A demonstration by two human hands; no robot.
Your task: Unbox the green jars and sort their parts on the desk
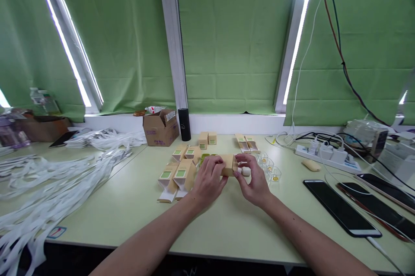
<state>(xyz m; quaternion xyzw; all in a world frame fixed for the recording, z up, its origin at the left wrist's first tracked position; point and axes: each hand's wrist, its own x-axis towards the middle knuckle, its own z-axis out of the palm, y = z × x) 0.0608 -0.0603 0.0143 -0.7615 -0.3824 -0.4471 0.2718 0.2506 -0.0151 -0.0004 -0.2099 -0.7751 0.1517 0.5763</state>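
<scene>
A small brown cardboard box lies on its side between my two hands, just above the table. My left hand wraps round its left part, fingers over the top. At the box's right end, the thumb and fingers of my right hand pinch the edge by the end flap. Left of my hands stand several similar boxes with green labels and open flaps. Just beyond my left fingers are green round items, partly hidden. White cylindrical pieces and several clear small cups sit by my right hand.
Two boxes stand at the back, with two open ones to their right. White straps cover the left side. A carton and black cylinder stand behind. Phones, cables and a power strip lie right.
</scene>
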